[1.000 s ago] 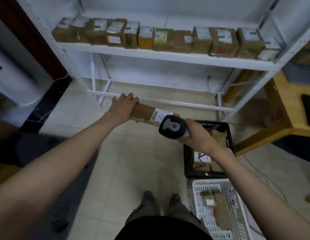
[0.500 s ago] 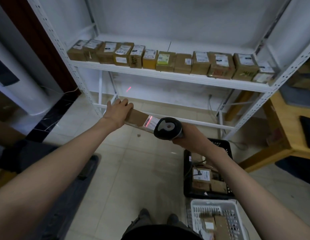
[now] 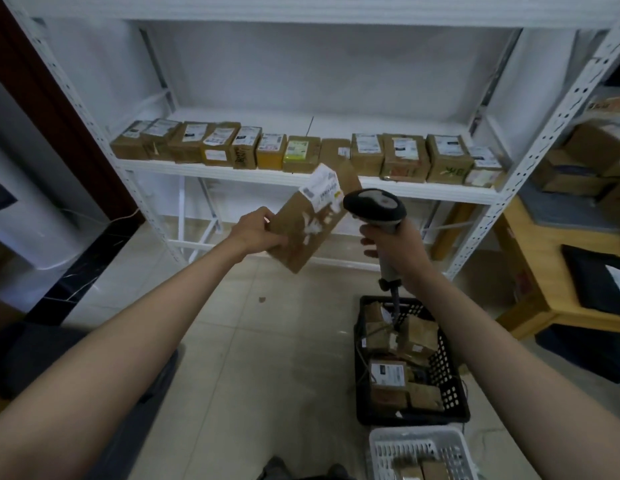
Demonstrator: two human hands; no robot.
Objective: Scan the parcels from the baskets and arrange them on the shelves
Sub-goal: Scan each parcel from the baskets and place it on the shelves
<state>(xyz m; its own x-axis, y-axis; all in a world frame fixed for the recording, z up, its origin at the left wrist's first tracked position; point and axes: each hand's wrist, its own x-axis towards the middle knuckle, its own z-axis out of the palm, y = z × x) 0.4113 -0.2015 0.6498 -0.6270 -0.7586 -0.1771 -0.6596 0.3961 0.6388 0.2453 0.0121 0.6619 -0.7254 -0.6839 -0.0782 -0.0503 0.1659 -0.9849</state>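
- Your left hand [image 3: 254, 232] is gripping the lower edge of the parcel [image 3: 310, 220], tilting it up so that the label end is pointing at the shelf [image 3: 301, 178].
- Your right hand [image 3: 396, 249] is wrapping its fingers around the scanner [image 3: 374, 206] handle, keeping the head just beside the label.
- The row of parcels [image 3: 303, 155] is filling the shelf front; a free slot probably lies behind, though the view is unclear.
- The black basket [image 3: 452, 375] is holding more parcels below your right arm.
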